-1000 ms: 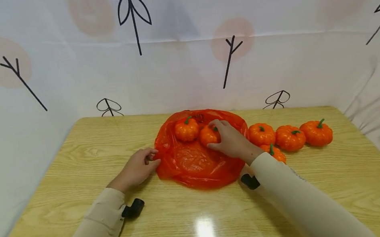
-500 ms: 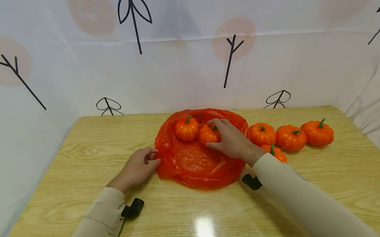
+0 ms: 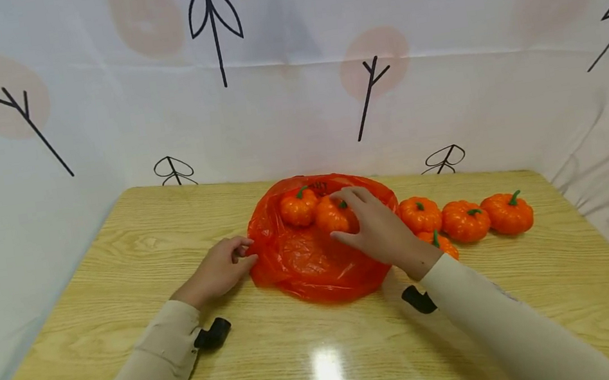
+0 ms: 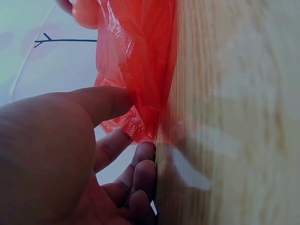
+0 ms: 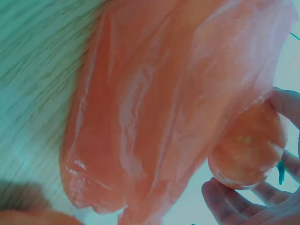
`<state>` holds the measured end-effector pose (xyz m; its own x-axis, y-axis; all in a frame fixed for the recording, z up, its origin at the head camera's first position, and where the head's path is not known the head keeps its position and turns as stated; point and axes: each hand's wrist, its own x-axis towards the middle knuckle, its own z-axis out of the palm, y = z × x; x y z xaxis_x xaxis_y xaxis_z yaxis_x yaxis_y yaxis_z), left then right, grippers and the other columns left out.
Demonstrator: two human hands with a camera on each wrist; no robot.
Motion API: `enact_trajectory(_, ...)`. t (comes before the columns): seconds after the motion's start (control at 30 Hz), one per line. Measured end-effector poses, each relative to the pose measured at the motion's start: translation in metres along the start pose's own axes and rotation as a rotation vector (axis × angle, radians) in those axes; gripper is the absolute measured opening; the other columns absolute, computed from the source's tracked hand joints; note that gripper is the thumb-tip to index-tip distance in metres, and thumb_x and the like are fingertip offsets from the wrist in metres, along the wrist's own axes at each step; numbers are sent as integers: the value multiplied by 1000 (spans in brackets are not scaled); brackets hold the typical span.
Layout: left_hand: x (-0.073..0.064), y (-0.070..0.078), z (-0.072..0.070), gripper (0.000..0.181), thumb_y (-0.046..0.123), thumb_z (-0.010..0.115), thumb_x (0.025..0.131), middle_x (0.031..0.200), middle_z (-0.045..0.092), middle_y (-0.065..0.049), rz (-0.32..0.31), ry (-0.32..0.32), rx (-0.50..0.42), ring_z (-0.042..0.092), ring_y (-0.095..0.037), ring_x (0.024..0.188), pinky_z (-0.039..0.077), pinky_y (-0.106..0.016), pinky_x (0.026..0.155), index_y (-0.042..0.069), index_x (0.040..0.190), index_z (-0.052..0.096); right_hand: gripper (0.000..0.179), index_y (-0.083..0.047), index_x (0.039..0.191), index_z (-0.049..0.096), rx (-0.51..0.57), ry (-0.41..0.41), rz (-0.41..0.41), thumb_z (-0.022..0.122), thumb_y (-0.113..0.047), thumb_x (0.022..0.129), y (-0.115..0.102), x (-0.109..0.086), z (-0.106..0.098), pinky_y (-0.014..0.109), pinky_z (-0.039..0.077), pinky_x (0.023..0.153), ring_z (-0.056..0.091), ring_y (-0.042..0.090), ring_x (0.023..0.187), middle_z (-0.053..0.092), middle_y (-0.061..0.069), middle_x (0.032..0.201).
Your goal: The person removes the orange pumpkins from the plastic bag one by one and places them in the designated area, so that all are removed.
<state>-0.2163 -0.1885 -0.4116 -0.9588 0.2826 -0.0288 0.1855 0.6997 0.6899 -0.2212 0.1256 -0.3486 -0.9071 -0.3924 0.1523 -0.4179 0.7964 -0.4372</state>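
A red translucent plastic bag [image 3: 307,290] lies with its mouth spread wide on the table. My left hand [image 3: 216,270] pinches its left edge; in the left wrist view the thumb [image 4: 110,104] lies in front of the film, a finger behind it. One small orange pumpkin [image 3: 299,209] with a green stem sits inside at the back. My right hand [image 3: 376,225] holds another orange pumpkin [image 3: 331,214] over the bag's mouth, thumb and fingers around it. In the right wrist view the bag film partly covers this pumpkin [image 5: 251,145].
Several more orange pumpkins stand right of the bag: one [image 3: 420,214] close beside it, one [image 3: 465,221] in the middle, one [image 3: 508,213] at the far end. Another [image 3: 441,245] is partly behind the right wrist. A patterned cloth [image 3: 283,121] hangs behind the wooden table [image 3: 284,374].
My right hand and forearm have risen slightly and shifted right. The pumpkin in that hand looks a little higher and larger. My left hand and the bag's left edge stay put.
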Motion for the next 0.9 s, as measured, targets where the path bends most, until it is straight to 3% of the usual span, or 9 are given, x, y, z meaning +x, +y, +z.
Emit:
enact_trajectory(0.4,3,1,1,33,20,64,98,102,60,-11,33,6,-4,51,-21,87,44,-33,80,1,124,63,68,-16,144,46,-59,102,-95,79,-33,87,4,-31,-15,43,58,83,63,28,110,40,12,152)
enact_trajectory(0.6,0,-1,0,34,20,64,97,102,60,-11,19,4,-13,51,-22,88,44,-33,80,0,124,62,68,-17,143,47,-60,146,-108,80,-33,86,7,-46,-21,40,59,76,64,27,106,42,12,151)
enact_trajectory(0.73,0,0,1,33,20,64,97,103,60,-12,25,8,-11,52,-22,89,45,-34,81,1,124,63,67,-16,143,48,-70,179,-93,80,-33,86,9,-57,-27,29,54,63,62,16,74,43,12,150)
enact_trajectory(0.83,0,-1,1,31,20,64,98,104,61,-12,33,9,-9,53,-22,90,46,-35,82,1,123,63,67,-15,143,48,-79,204,-88,80,-32,86,12,-64,-30,35,57,69,64,20,79,43,13,150)
enact_trajectory(0.9,-1,-1,1,31,19,64,98,105,61,-12,27,8,-11,53,-23,92,46,-36,84,2,123,63,67,-14,143,49,-79,227,-96,80,-32,86,14,-67,-32,41,58,74,66,27,93,44,14,149)
